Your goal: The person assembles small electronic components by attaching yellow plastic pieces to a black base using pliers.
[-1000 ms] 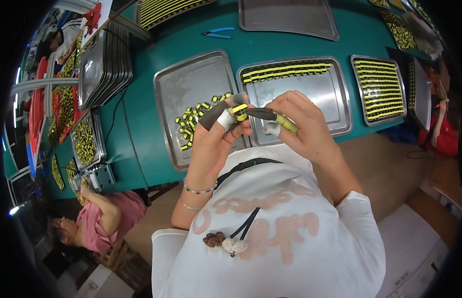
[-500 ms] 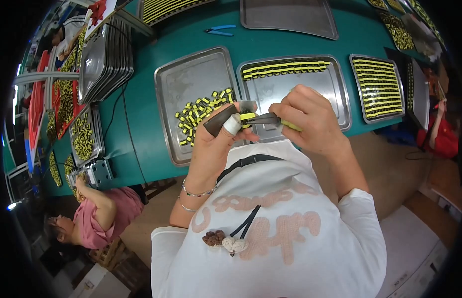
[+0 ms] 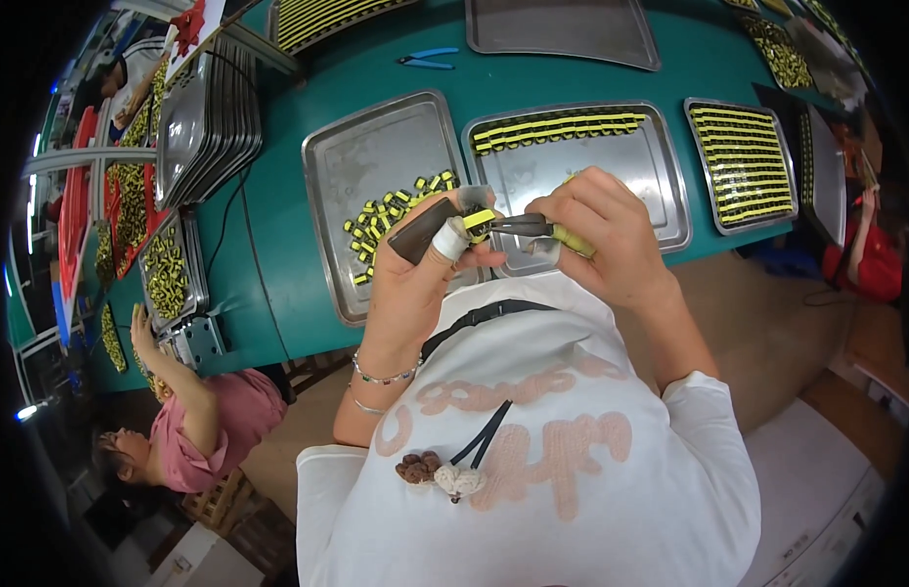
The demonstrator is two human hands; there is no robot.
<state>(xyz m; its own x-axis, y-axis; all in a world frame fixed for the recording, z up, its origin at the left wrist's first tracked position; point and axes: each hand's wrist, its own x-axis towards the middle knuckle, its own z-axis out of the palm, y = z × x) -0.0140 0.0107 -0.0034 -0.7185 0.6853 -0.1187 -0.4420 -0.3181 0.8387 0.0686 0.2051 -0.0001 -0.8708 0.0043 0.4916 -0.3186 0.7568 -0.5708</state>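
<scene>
My left hand (image 3: 415, 286) is closed, pinching a small yellow-and-black transformer-like part (image 3: 480, 219) between thumb and fingertips. White tape wraps the thumb, and a dark flat block (image 3: 421, 232) lies against the same hand. Wrapped round a pair of needle-nose pliers (image 3: 521, 225) with yellow-green grips, my right hand (image 3: 611, 235) is shut too. The pliers' tips touch or nearly touch the part; the exact contact is too small to tell. Below my hands on the left, loose parts of this kind (image 3: 384, 217) lie in a metal tray (image 3: 376, 137).
A second metal tray (image 3: 660, 210) holds neat rows at its far side; a fuller tray (image 3: 743, 166) stands to its right. Blue-handled cutters (image 3: 428, 61) lie farther back. Stacked trays (image 3: 210, 127) rise at left. A co-worker in pink (image 3: 220, 421) sits at the left edge.
The part in my left hand has turned slightly and shows more of its yellow face. The pliers have shifted a little. At left, the co-worker's hand has moved up.
</scene>
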